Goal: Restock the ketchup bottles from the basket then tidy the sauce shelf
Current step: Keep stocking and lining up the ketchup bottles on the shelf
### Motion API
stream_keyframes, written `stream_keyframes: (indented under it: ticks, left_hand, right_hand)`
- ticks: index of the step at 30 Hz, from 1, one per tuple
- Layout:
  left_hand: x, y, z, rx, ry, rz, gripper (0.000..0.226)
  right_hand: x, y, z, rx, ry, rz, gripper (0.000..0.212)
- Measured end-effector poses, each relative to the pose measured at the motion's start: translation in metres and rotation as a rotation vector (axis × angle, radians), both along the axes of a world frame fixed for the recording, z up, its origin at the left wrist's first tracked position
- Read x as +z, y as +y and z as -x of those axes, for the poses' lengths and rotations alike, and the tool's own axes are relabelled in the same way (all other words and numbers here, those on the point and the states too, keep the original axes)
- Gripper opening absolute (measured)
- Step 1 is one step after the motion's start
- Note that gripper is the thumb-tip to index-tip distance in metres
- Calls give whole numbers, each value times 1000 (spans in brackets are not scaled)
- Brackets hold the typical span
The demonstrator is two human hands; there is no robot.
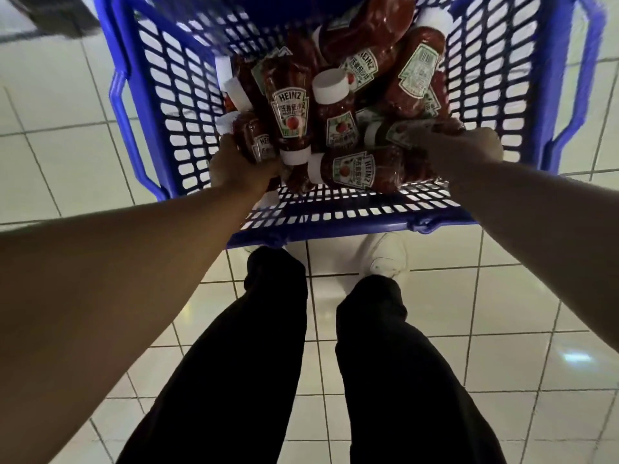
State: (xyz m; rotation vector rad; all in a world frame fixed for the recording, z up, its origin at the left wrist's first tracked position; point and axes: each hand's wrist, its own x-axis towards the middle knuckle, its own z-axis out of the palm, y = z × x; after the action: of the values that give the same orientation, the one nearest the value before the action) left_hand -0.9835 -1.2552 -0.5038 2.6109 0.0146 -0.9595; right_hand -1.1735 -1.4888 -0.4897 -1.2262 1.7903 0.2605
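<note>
Hands are reaching into blue basket (187,105) on floor: left hand (239,165) is closing round a Heinz ketchup bottle (256,139), right hand (465,149) grip can't tell w/ fingers hidden; I'd be lifting by bodies, not caps

The blue perforated plastic basket (160,95) looks smooth with a faint sheen. The dark red plastic ketchup bottles (291,108) are glossy, with matt white plastic caps (331,86) and printed labels. The pale glazed floor tiles (502,363) are shiny, the black cloth trousers (234,363) matt.
</note>
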Motion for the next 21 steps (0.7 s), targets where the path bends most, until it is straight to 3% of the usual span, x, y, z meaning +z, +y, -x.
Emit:
stream_keyframes:
  ticks: [3,6,10,15,21]
  left_hand:
    - [26,-2,-3,95,41,25,73]
    - [67,-5,-4,165,89,98,73]
    - [147,-22,3,319,265,356,58]
    - [302,-42,15,405,596,686,56]
    - [518,-55,26,384,783,998,51]
  right_hand:
    - [27,3,3,-57,1,48,84]
    - [64,3,0,-133,-81,46,67]
    - [143,-1,4,-316,-423,-73,54]
    - [299,-5,15,-291,-933,-310,25]
    - [483,-12,21,-425,-1341,-639,42]
